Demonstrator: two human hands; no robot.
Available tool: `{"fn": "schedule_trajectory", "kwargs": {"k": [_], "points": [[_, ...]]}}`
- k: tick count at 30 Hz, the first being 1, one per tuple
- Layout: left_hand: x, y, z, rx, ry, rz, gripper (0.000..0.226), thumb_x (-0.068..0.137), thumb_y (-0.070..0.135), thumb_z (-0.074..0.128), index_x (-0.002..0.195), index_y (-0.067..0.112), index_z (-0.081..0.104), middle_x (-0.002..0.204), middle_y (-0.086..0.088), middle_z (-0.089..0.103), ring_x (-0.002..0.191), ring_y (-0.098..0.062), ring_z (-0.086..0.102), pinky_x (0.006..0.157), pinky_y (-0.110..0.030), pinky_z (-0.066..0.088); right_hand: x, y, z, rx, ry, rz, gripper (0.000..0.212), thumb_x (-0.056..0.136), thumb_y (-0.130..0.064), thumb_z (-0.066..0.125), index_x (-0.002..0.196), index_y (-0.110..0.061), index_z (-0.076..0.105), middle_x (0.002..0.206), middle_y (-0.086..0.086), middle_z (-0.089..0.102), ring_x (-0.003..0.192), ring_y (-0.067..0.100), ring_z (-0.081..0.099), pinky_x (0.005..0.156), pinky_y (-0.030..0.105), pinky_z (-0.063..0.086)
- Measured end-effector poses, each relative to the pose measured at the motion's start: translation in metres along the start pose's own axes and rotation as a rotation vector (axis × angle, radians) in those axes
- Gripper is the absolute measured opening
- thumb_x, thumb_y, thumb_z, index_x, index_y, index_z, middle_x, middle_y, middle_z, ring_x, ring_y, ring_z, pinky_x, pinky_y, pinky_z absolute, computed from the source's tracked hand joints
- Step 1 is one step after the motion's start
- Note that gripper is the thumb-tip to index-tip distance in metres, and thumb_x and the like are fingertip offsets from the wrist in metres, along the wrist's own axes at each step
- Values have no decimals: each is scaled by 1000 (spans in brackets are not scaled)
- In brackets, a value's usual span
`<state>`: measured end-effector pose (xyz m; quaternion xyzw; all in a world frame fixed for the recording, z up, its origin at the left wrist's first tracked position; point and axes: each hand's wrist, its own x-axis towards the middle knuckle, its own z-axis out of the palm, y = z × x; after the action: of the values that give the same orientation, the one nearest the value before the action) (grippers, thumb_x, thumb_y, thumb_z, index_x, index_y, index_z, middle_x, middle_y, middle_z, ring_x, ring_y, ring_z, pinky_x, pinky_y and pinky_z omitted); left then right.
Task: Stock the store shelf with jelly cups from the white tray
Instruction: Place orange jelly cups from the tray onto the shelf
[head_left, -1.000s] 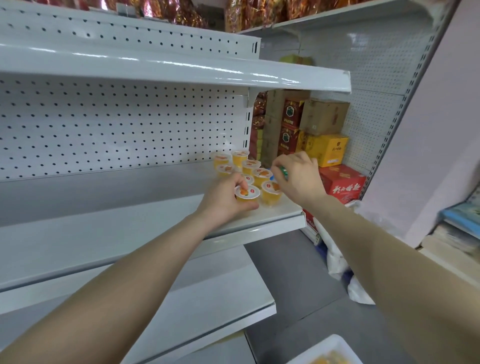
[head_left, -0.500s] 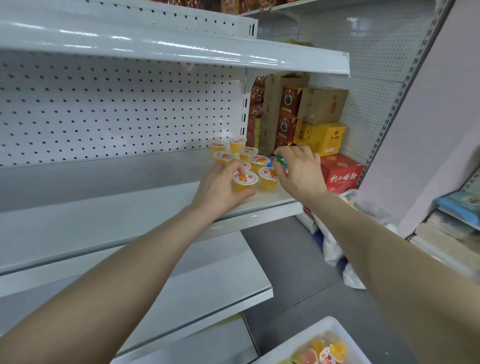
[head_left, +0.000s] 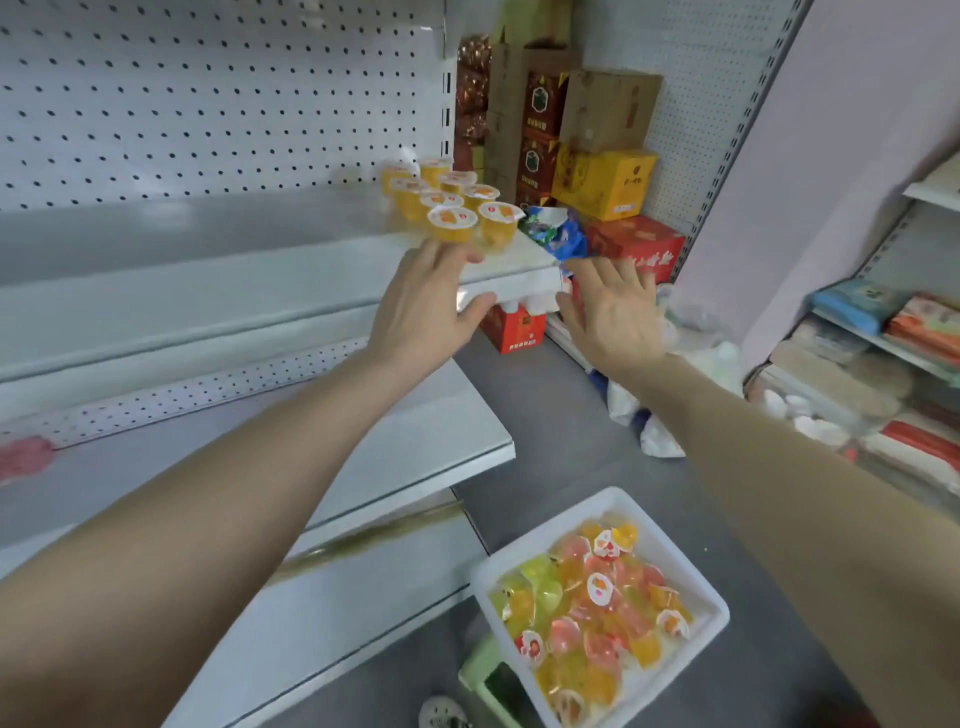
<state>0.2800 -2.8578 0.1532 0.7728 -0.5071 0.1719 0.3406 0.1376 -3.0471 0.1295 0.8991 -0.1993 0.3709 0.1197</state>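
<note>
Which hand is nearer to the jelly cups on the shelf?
Left. The left hand is just before the jelly cups; the right hand is past the shelf end.

Floor (head_left: 561, 415): grey, smooth, centre to 5 o'clock.
Wall (head_left: 831, 156): pale lilac, plain, 2 o'clock.
Corner bay (head_left: 691, 78): white pegboard back, slotted upright (head_left: 737, 130), 1 o'clock.
Stock in bay, 12 to 1 o'clock: brown carton (head_left: 608, 109) atop yellow box (head_left: 602, 182); red box (head_left: 639, 244) in front; dark red boxes (head_left: 540, 104) stacked beside.
Side rack (head_left: 883, 353), 3 o'clock: white shelves, flat packaged goods.
White plastic bags (head_left: 660, 436): on floor, 3 o'clock.
Green stool (head_left: 483, 675): 6 o'clock, partly hidden.
Light: even, soft.
</note>
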Motion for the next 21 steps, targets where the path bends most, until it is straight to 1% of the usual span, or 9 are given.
{"fn": "schedule_trajectory", "kwargs": {"k": [3,5,7,9,13,16,19,21], "points": [[-35,16,23,-33,-21,64,35,85,31,62,116,14,61,117,-9,56,109,-29,52,93,-30,36,-56,8,6,-6,-79,38,31,91,-30,52,114,-11,61,102,12,65,91,37,57,74,45,41],[-60,23,45,-54,-76,82,33,86,29,60,116,15,61,117,-7,56,111,-26,50,95,-27,34,-97,15,14,-5,-161,79,34,90,-30,51,117,-11,59,104,11,64,94,37,56,76,45,40],[-88,27,72,-80,-149,77,31,87,27,62,116,15,61,117,-7,56,111,-26,50,95,-28,34,-141,20,24,1,-228,94,35,90,-31,49,116,-11,60,104,10,64,94,36,56,78,45,40],[-117,30,100,-103,-231,35,32,86,24,65,117,16,61,117,-7,57,110,-26,51,94,-29,36,-183,25,34,36,-276,99,33,92,-31,51,117,-12,61,104,9,65,93,35,56,80,46,42],[-177,37,161,-121,-406,-71,34,84,23,70,117,15,62,113,-6,58,105,-27,54,90,-34,42,-259,43,54,91,-449,158,36,94,-33,47,122,-16,60,114,5,65,97,35,57,81,46,43],[-223,47,204,-131,-547,-152,36,87,24,69,121,17,60,118,-4,58,109,-25,51,91,-34,42,-313,59,68,117,-593,175,36,94,-34,50,125,-18,60,116,5,66,101,35,58,83,46,44],[-270,55,248,-127,-687,-246,39,88,26,68,125,19,58,124,-3,55,112,-24,50,95,-33,42,-367,70,83,140,-714,167,37,88,-32,57,122,-19,65,109,5,70,99,36,61,80,45,45],[-301,59,275,-161,-753,-326,40,89,28,67,127,20,57,125,-3,54,114,-24,50,96,-34,43,-402,76,95,178,-837,154,38,84,-30,64,121,-20,66,106,5,71,98,36,62,79,46,46]]}}
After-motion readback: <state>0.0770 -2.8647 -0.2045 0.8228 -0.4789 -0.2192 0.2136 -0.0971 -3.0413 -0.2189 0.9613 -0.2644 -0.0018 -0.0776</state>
